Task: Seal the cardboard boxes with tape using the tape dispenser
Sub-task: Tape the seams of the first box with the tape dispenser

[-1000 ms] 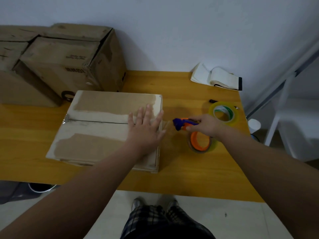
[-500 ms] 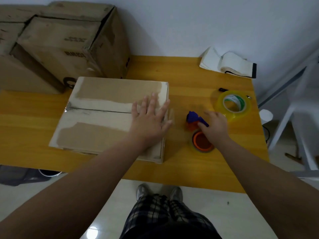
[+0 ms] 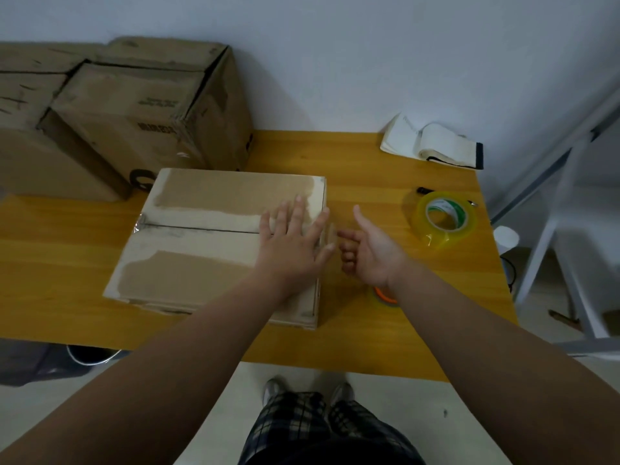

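Cardboard box [image 3: 201, 270] laid flat on table [image 3: 369, 340], seam [image 3: 201, 228] run left-right. Left hand [image 3: 292, 243] spread flat on seam's right end. Right hand [image 3: 372, 250] loosely curled, nothing held, beside box edge. Tape dispenser [image 3: 385, 294] mostly hidden under right wrist, nearest that hand.

box [image 3: 201, 250] on table [image 3: 369, 337], bigger boxes [image 3: 127, 122] behind, tape roll [image 3: 444, 219] right

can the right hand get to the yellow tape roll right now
Probably yes: the right hand holds nothing, and only bare table lies between it and the yellow tape roll.
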The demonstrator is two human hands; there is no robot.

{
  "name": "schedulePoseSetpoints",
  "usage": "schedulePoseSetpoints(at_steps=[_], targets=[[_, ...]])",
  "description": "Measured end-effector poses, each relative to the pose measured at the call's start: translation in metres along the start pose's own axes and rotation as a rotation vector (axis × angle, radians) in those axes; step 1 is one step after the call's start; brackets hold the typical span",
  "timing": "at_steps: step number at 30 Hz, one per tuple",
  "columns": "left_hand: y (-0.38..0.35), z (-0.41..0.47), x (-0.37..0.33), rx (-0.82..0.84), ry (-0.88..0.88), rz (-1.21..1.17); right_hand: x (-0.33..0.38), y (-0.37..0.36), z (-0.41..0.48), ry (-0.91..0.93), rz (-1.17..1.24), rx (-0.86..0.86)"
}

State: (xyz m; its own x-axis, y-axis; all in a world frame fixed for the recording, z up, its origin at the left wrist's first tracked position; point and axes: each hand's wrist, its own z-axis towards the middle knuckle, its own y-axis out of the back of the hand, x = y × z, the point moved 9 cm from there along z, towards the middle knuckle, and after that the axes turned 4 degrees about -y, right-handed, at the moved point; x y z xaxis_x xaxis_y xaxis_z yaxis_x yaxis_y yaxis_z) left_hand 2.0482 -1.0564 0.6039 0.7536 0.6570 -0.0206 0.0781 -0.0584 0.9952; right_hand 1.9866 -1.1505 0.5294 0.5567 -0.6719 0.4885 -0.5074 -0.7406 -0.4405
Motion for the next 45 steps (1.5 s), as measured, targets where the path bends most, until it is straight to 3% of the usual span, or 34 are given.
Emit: schedulePoseSetpoints(at_steps=[9,15,21,26,38,40,45], targets=[[-0.002,0.0,0.0,0.005,-0.008,-0.002,0.049,-0.012,-0.015,0.408,-0.485,-0.109],[-0.002,0.001,0.001,0.008,0.001,0.005,0.065,-0.027,-0.02,0.448,-0.806,-0.141],[-0.001,0.0,0.0,0.005,-0.005,0.004,0.07,-0.022,-0.019,0.259,-1.237,-0.182],[-0.001,0.0,0.001,-0.002,-0.001,-0.015,0.066,-0.009,-0.029,0.151,-0.918,0.017],[-0.001,0.003,0.019,0.039,-0.025,0.007,0.04,0.033,-0.028,0.423,-0.588,-0.403],[0.001,0.0,0.02,0.036,-0.03,0.014,0.031,0.033,-0.021,0.429,-0.6,-0.457],[0.008,-0.01,0.032,0.004,-0.112,-0.014,0.035,0.003,-0.009,0.549,-0.909,-0.546]])
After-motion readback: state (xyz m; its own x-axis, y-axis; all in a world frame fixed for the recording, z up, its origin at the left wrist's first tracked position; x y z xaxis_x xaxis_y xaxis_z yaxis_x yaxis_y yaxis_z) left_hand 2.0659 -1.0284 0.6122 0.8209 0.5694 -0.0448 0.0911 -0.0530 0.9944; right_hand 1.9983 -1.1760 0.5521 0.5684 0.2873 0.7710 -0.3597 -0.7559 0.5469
